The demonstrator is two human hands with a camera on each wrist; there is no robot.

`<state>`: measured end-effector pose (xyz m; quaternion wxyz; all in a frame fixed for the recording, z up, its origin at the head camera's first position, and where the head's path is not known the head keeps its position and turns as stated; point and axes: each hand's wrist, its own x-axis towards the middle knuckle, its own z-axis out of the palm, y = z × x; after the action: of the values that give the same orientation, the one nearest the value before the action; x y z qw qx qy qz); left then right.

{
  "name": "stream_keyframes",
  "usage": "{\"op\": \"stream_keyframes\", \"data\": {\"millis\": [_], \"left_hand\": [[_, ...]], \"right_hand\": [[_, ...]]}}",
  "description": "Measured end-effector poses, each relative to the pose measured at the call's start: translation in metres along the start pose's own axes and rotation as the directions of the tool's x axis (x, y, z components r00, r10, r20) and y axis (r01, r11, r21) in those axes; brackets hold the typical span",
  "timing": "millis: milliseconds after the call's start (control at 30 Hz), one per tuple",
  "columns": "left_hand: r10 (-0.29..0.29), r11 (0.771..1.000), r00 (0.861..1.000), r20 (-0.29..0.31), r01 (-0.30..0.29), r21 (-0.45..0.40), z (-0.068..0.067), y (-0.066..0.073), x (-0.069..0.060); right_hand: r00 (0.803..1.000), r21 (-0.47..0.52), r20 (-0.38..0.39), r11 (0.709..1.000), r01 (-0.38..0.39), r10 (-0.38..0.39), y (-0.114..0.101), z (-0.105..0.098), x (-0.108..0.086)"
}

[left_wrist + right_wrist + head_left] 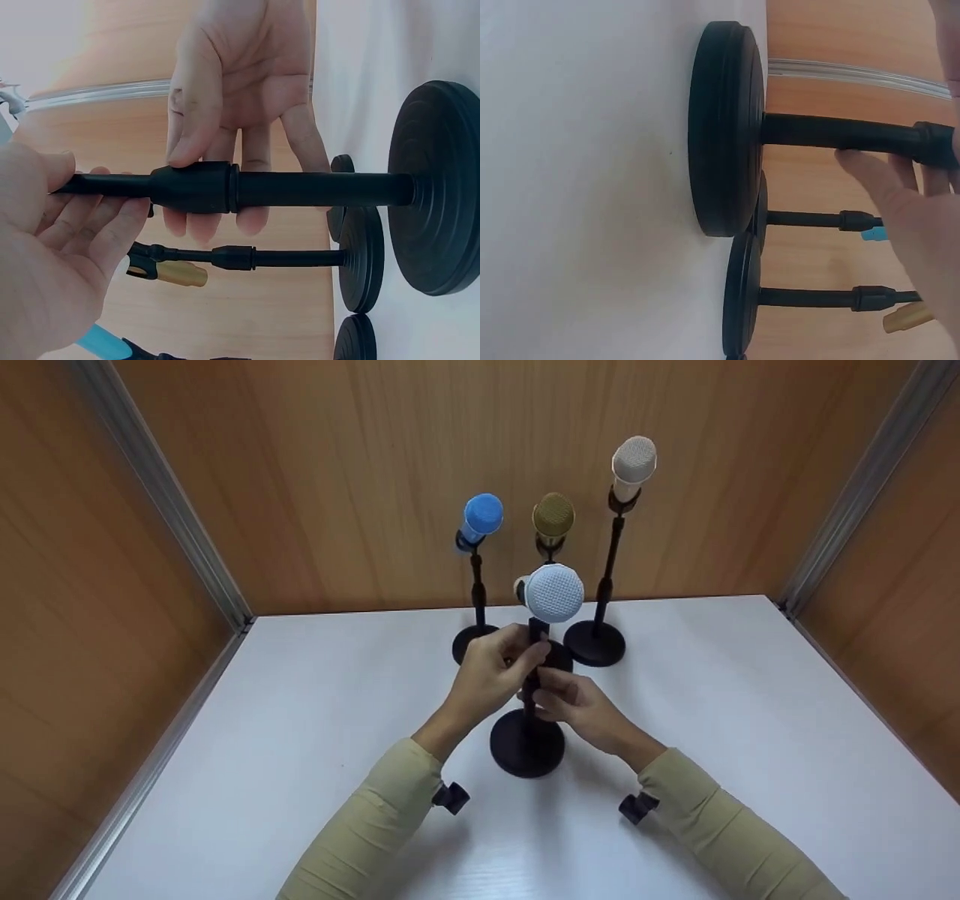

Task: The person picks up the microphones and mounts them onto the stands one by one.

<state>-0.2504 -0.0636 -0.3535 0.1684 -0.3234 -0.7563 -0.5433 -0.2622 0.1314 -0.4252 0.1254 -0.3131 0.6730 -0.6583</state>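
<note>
A white microphone [555,593] with a round mesh head sits at the top of a black desk microphone stand [527,750]. The stand is upright on its round base. High on the pole, my left hand [487,675] pinches the thin upper rod. Below it, my right hand [585,706] grips the stand at its thicker collar [196,187], thumb on one side and fingers round the other. In the right wrist view, the lower pole [825,131] runs from the base towards the right hand's fingers, and the frame edge cuts off the upper stand.
Behind stand more microphones on black stands: a blue one [483,514], a gold one [553,515], and a taller pale one [634,460] at right. All are on a white table [322,720] near a wooden back panel [300,472]. Side panels flank it.
</note>
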Motion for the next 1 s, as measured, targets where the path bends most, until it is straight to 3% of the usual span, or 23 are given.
{"op": "stream_keyframes", "data": {"millis": [400, 567, 733, 1000], "left_hand": [[0.017, 0.999, 1.0, -0.006, -0.017, 0.042, -0.002, 0.002, 0.0], [0.037, 0.998, 0.999, -0.026, -0.036, 0.045, 0.0, 0.003, 0.0], [0.052, 0.996, 0.998, -0.025, -0.05, 0.072, 0.002, 0.003, 0.0], [0.025, 0.997, 0.999, -0.032, -0.023, 0.071, -0.003, 0.003, 0.0]], "right_hand": [[0.999, -0.08, -0.016, 0.996, -0.036, 0.035, -0.002, 0.006, 0.005], [1.0, -0.069, 0.016, 0.998, -0.013, 0.015, -0.003, 0.008, 0.001], [1.0, -0.063, -0.009, 0.998, -0.009, 0.008, -0.001, 0.007, 0.005], [1.0, -0.124, -0.025, 0.992, -0.02, 0.017, 0.0, 0.009, 0.012]]}}
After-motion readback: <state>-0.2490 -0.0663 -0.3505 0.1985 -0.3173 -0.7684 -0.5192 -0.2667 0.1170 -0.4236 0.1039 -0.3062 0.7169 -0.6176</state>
